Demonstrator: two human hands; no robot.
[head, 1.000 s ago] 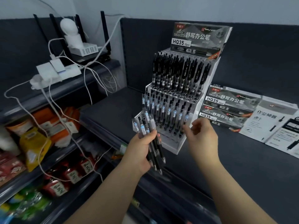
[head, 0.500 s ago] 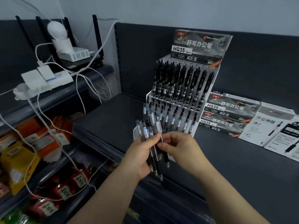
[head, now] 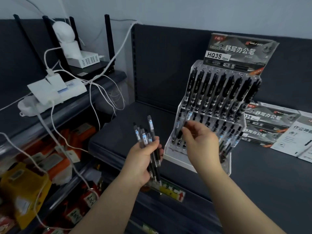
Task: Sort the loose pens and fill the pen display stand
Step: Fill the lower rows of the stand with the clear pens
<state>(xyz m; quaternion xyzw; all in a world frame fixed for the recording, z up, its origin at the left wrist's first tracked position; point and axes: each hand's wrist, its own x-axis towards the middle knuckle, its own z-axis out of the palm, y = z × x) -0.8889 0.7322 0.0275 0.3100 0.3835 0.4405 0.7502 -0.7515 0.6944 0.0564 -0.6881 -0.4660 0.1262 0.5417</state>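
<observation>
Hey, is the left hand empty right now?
No, the left hand grips a bunch of pens just left of the pen stand.

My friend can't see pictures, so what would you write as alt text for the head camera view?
A right hand pinches one pen at the lower row of a clear pen display stand, while the left hand grips a bundle of loose pens. The stand's top row holds black pens; pen boxes lie to its right.

A shop: pen display stand (head: pixel 172 154), price-tag strip (head: pixel 170 191), packaged snacks (head: pixel 22 186) on dark shelving (head: pixel 253 174).
</observation>
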